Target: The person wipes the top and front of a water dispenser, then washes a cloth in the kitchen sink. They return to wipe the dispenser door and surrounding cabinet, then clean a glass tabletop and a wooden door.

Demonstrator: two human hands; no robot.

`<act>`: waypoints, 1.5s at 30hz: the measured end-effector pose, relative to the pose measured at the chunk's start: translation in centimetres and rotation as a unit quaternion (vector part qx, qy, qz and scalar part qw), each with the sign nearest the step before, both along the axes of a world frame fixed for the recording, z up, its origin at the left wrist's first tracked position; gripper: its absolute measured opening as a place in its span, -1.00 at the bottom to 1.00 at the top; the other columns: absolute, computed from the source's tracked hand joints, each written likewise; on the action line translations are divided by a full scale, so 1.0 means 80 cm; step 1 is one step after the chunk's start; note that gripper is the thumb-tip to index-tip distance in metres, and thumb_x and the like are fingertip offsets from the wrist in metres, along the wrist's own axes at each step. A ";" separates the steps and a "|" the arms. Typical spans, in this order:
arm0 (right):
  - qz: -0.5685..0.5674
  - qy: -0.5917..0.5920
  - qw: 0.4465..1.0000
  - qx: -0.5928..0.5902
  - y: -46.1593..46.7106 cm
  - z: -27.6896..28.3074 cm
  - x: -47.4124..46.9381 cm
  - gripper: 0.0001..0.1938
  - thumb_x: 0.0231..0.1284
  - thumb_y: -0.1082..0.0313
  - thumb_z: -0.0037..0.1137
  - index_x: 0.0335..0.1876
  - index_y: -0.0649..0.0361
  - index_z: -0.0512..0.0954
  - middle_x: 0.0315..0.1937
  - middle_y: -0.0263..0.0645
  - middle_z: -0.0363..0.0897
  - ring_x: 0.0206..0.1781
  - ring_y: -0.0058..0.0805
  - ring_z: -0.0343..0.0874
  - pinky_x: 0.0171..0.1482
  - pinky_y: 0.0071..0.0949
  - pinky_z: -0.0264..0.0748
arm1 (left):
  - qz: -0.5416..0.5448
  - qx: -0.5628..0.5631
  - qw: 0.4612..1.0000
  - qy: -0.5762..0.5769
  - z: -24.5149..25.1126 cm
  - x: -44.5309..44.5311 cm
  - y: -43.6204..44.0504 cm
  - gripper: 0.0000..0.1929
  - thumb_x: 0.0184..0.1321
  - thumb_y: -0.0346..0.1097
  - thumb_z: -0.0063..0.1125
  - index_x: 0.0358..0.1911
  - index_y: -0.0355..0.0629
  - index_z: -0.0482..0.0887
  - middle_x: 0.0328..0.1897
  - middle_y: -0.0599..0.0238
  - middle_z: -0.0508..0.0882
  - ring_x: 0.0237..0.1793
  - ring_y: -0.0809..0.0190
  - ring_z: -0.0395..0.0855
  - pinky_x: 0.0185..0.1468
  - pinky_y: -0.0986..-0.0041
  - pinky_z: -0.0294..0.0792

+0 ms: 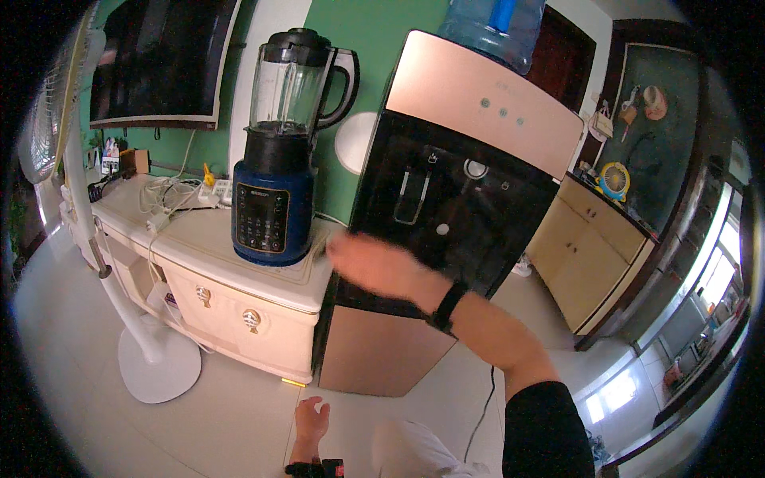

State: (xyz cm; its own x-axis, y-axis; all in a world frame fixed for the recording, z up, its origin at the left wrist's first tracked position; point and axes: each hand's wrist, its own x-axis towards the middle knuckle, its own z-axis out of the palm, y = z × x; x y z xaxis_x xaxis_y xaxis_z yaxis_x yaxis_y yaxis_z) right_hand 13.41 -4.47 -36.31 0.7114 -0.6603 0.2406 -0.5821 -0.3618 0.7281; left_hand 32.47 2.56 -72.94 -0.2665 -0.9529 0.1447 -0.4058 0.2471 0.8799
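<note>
My right hand point(379, 266) reaches left across the front of the water dispenser point(334, 346), a dark band on its wrist. Motion blurs its fingers and the palm side is hidden; no held thing shows. Its fingertips are close to the base of a blender point(272, 209), with no contact I can make out. The blender stands upright on a white cabinet point(173, 239), dark blue below, with a clear lidded jug point(284, 95) and a black handle. Low in the picture, my left hand point(312, 418) hangs above the floor, fingers loosely curled and apart, holding nothing.
A white pedestal fan point(158, 364) stands left of the cabinet. Tangled cables point(167, 194) and a power strip point(215, 191) lie on the cabinet top. A blue water bottle point(460, 27) tops the dispenser. A black cord point(481, 412) runs along the floor.
</note>
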 end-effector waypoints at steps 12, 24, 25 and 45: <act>0.007 0.030 0.990 0.138 0.027 -0.158 -0.060 -0.61 0.11 0.40 -0.13 0.11 0.14 0.41 0.25 -0.29 0.25 0.33 -0.30 0.16 0.25 -0.26 0.23 | 0.007 0.050 0.999 -0.019 0.050 -0.001 0.019 -0.70 0.02 -0.22 0.15 -0.20 -0.24 0.61 -0.08 -0.06 0.57 -0.04 -0.09 0.49 0.05 0.19 0.34; -0.224 -0.257 0.939 -0.040 0.112 -0.186 -0.140 -0.55 0.03 0.53 0.05 0.12 0.15 0.38 0.20 -0.13 0.24 0.23 -0.07 0.20 0.24 -0.07 0.13 | -0.013 0.063 0.998 -0.023 0.051 -0.006 0.014 -0.68 0.04 -0.21 0.13 -0.16 -0.24 0.59 -0.09 -0.07 0.56 0.00 -0.10 0.46 0.10 0.19 0.30; -0.206 -0.407 0.889 0.042 0.088 -0.196 -0.117 -0.61 0.08 0.47 -0.01 0.09 0.20 0.38 0.10 -0.14 0.32 0.17 -0.12 0.27 0.18 -0.10 0.22 | -0.023 0.061 0.998 -0.022 0.051 -0.012 0.015 -0.68 0.04 -0.21 0.12 -0.16 -0.24 0.59 -0.09 -0.06 0.56 0.00 -0.10 0.45 0.10 0.19 0.29; -0.010 -0.089 0.996 -0.031 0.046 -0.196 -0.109 -0.65 0.07 0.41 0.00 0.03 0.07 0.47 0.20 -0.27 0.31 0.16 -0.23 0.31 0.18 -0.20 0.30 | -0.037 0.062 0.992 -0.103 0.057 -0.026 0.025 -0.66 0.06 -0.23 0.13 -0.09 -0.24 0.56 -0.04 -0.02 0.55 0.01 -0.10 0.42 0.09 0.21 0.30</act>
